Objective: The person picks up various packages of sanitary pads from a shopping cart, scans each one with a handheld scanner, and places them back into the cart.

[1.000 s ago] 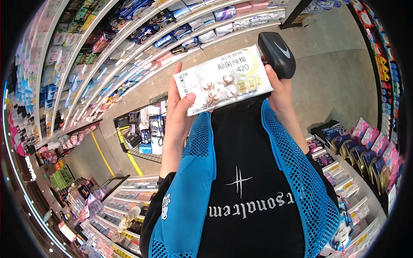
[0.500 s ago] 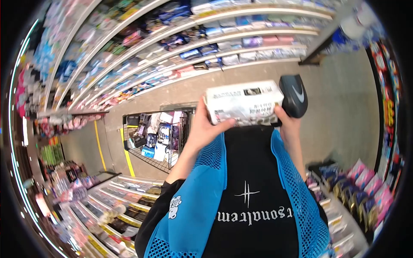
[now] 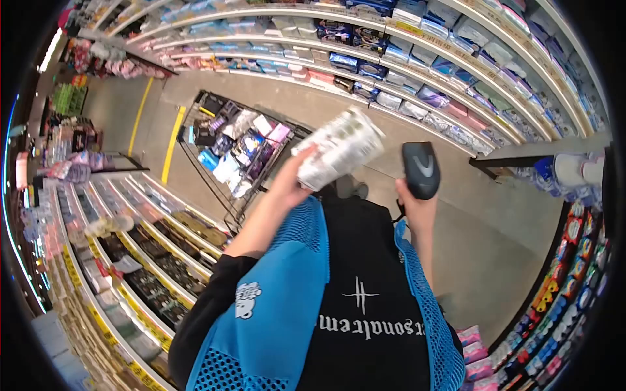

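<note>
My left hand (image 3: 291, 179) grips one end of a white printed package (image 3: 342, 148), which is tilted and slightly blurred in front of my chest. A dark handheld scanner (image 3: 421, 171) with a light curved mark is in my right hand (image 3: 416, 205), its head pointing away from me. The package and the scanner are apart. To the left of the package stands a black wire cart (image 3: 242, 207) filled with boxes and packets.
Shelves of packaged goods (image 3: 391, 62) curve across the far side. More shelves (image 3: 124, 260) stand at the lower left. A rack of colourful packets (image 3: 554, 293) is at the right, with pink packets (image 3: 475, 352) near it. Yellow lines (image 3: 173, 146) mark the floor at left.
My right hand has let go of the package and moved apart with the scanner. The package has tilted in my left hand. The view has turned, showing more of the far shelves.
</note>
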`<state>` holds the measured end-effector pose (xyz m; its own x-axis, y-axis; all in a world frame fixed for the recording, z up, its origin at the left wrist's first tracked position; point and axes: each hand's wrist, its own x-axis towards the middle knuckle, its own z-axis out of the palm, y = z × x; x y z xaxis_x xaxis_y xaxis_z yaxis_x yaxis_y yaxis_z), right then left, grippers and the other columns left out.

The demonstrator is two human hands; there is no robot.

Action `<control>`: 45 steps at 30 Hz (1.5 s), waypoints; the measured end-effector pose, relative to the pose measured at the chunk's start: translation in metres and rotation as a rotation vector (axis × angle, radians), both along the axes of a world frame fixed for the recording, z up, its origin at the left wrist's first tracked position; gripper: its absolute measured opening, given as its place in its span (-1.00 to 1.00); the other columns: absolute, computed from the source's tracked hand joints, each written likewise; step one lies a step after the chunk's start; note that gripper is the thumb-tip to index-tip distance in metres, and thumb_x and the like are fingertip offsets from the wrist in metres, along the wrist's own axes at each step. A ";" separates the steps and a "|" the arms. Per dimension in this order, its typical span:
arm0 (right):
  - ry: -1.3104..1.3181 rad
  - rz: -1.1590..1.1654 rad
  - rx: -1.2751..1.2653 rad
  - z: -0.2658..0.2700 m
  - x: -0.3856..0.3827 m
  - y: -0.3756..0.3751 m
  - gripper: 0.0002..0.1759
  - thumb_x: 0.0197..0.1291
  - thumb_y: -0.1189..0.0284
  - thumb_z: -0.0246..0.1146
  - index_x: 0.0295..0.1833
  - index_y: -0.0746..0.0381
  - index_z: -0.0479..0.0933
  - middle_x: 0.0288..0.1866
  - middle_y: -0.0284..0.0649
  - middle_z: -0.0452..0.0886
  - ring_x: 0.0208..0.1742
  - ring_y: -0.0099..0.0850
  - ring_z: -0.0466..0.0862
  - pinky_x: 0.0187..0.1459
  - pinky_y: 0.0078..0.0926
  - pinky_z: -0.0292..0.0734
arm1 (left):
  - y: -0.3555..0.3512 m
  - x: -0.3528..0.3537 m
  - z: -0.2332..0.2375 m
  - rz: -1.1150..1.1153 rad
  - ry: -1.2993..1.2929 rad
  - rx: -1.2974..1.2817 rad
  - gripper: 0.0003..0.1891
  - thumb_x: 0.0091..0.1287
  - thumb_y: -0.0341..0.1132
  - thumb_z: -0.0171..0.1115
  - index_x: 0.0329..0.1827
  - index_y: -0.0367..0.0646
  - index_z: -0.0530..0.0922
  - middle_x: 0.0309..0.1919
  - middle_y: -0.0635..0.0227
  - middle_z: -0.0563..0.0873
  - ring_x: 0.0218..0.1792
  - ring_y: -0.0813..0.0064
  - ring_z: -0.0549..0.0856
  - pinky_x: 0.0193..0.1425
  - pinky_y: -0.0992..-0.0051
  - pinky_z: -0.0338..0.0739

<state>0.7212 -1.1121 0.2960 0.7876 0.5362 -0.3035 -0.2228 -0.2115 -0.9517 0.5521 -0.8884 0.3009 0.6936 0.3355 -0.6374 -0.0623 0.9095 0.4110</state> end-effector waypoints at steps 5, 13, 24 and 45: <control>-0.307 0.376 -0.039 -0.003 -0.014 0.018 -0.37 -0.07 0.29 0.64 0.09 0.32 0.58 0.00 -0.04 0.69 0.01 -0.28 0.72 0.05 -0.36 0.58 | 0.023 -0.038 0.004 0.180 0.036 -0.072 -0.54 0.49 -0.04 0.16 0.31 -0.11 0.51 0.10 0.22 0.73 0.00 0.26 0.76 -0.03 0.18 0.70; -0.038 0.669 -0.130 0.020 -0.017 0.069 -0.60 0.02 0.47 0.53 0.00 0.32 0.62 -0.21 -0.14 0.77 -0.19 -0.38 0.74 -0.05 -0.43 0.59 | 0.044 -0.065 -0.004 0.260 -0.005 -0.139 -0.55 0.44 -0.09 0.25 0.30 -0.08 0.50 0.11 0.19 0.71 0.02 0.26 0.74 -0.08 0.17 0.70; 0.134 0.388 -0.385 0.008 -0.046 0.137 -0.78 0.10 0.47 0.46 -0.21 0.34 0.61 -0.41 -0.27 0.69 -0.47 -0.54 0.63 -0.38 -0.56 0.50 | 0.108 -0.074 -0.018 0.356 0.112 0.081 -0.58 0.41 -0.21 0.30 0.26 -0.13 0.45 0.06 0.29 0.71 0.04 0.42 0.74 0.06 0.33 0.72; -0.576 0.466 -0.473 -0.166 -0.114 0.352 -0.80 0.03 0.43 0.46 -0.34 0.38 0.68 -0.56 -0.03 0.70 -0.44 -0.16 0.77 -0.23 -0.20 0.61 | 0.171 -0.255 -0.136 0.453 0.561 0.723 -0.38 0.15 -0.16 0.60 0.11 -0.19 0.39 -0.12 0.24 0.69 -0.07 0.49 0.67 0.05 0.41 0.59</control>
